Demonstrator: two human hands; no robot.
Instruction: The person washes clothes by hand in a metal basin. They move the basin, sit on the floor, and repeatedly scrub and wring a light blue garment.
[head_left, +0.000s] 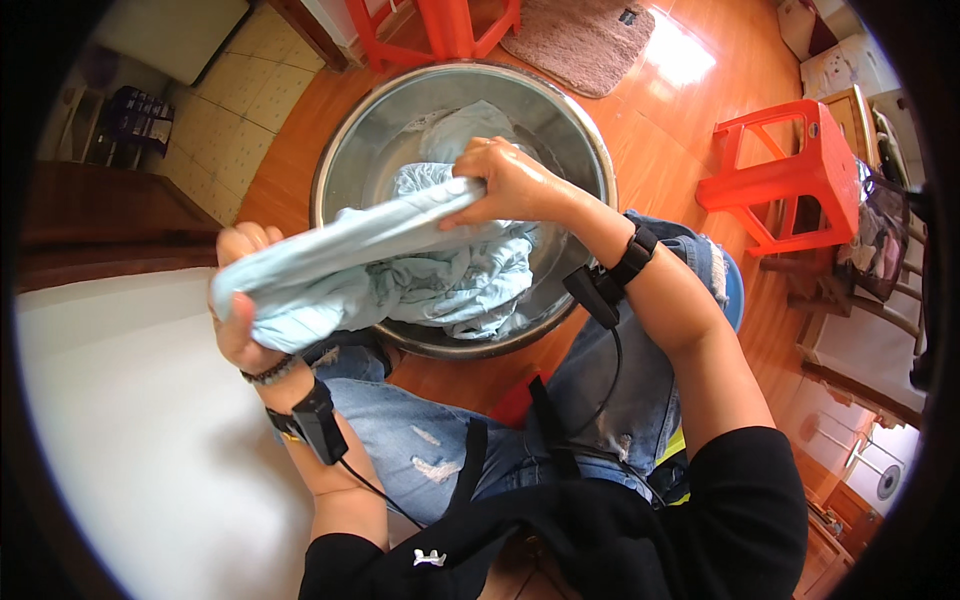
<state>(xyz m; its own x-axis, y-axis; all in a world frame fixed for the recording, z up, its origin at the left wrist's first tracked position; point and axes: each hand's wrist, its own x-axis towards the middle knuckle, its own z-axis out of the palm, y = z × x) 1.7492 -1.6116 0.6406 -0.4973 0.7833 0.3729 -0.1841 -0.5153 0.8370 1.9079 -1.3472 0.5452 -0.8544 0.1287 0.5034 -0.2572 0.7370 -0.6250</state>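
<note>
A wet light-blue cloth (465, 277) is stretched between my two hands above a round metal basin (600, 161). My left hand (244, 300) grips one end of it past the basin's left rim, thumb on the near side. Over the middle of the basin, my right hand (514, 180) pinches the other end between thumb and fingers. The rest of the cloth hangs in bunched folds down into the basin. More pale fabric (472, 131) lies in shallow water at the far side of the basin. Whether the two pieces are joined is hidden.
A red plastic stool (806, 172) stands to the right on the wood-look floor (667, 142). Another red stool (442, 30) is just behind the basin, beside a brown mat (581, 41). A white wall (135, 420) rises close on my left. Cables run from both wrist straps.
</note>
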